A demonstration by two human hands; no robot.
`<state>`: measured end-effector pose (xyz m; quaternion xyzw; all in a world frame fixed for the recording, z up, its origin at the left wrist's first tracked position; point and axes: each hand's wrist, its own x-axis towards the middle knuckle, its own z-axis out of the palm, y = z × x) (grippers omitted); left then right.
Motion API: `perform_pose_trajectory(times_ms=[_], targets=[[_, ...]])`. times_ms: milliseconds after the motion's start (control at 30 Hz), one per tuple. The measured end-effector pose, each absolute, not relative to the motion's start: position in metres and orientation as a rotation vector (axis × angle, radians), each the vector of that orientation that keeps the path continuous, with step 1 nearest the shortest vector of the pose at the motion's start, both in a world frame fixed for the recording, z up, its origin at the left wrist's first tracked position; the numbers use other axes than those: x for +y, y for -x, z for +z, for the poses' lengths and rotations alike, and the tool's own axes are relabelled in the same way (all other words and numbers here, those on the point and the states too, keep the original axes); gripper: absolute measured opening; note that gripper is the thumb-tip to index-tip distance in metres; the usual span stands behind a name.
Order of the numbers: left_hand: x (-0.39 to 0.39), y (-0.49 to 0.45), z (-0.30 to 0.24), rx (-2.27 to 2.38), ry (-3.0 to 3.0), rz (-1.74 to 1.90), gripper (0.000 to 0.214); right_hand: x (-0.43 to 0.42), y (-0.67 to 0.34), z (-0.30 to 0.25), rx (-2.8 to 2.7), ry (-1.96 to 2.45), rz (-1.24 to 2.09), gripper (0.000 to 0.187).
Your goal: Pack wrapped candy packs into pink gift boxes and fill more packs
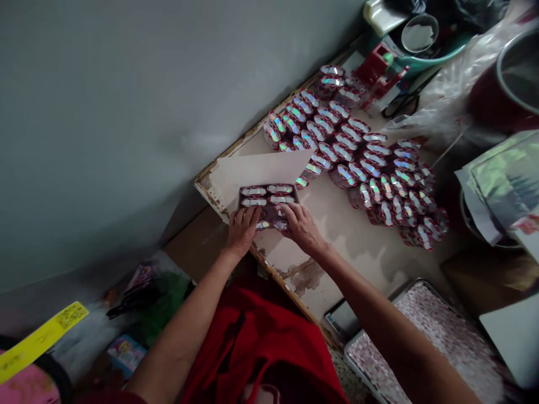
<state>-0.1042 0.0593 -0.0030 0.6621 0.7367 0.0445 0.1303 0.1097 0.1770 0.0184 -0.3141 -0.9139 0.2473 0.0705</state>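
Loosely curved fingers (249,215) on packs (281,200) in box (266,169)

A pale tabletop (345,233) with chipped edges carries an open box (265,171) and clustered shiny-topped containers (343,152)

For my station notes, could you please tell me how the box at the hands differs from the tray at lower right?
The box looks smaller than the tray. The box holds shiny packs in rows; the tray holds loose pinkish bits. The left hand and right hand are at the box; neither is at the tray. Box and tray are both open on top.
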Motion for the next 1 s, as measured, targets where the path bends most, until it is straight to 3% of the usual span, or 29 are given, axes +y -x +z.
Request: perform_pose_trajectory(times_ms=[233,400,567,733,867,1000], targets=[[0.059,0.105,-0.01,2.106,-1.919,0.22,0.062,0.171,-0.102,0.002,-2.849,0.989,0.714,0.068],[0.053,0.106,0.0,2.155,-1.876,0.326,0.064,0.145,-0.095,0.0,-2.726,1.268,0.617,0.076],[0.046,0.136,0.0,2.129,-1.655,0.721,0.078,0.148,-0.105,0.008,-2.19,1.64,0.764,0.058],[0.079,0.142,-0.026,1.883,-1.055,1.076,0.084,0.168,-0.083,-0.025,-1.751,1.559,1.221,0.069],[0.073,0.123,-0.024,1.843,-0.853,1.081,0.081,0.137,-0.082,-0.033,-1.46,1.599,1.375,0.065],[0.056,0.079,-0.024,1.739,-0.995,0.943,0.077,0.076,-0.128,-0.028,-1.234,1.745,1.216,0.065]])
